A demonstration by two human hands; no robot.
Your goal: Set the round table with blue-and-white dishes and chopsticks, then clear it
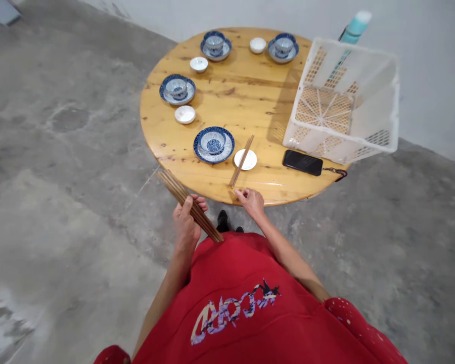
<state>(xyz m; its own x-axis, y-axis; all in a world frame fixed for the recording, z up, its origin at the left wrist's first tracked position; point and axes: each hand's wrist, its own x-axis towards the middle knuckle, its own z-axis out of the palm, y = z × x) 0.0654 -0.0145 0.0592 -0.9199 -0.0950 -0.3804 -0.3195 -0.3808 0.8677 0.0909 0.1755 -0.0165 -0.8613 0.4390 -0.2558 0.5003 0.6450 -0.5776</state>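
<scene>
My left hand (187,218) is closed around a bundle of several wooden chopsticks (178,192), held off the near-left edge of the round wooden table (250,101). My right hand (251,201) rests at the table's near edge, its fingers pinching the near tips of a pair of chopsticks (242,159). That pair lies across a small white dish (245,159), pointing away from me. Just left of the dish stands a blue-patterned bowl on a matching plate (214,144).
Three more blue bowl-and-plate sets (177,89) (216,45) (283,47), each with a small white dish (185,115) beside it, ring the table. A white plastic crate (343,103) stands at the right, a black phone (302,162) in front of it. Bare concrete floor surrounds the table.
</scene>
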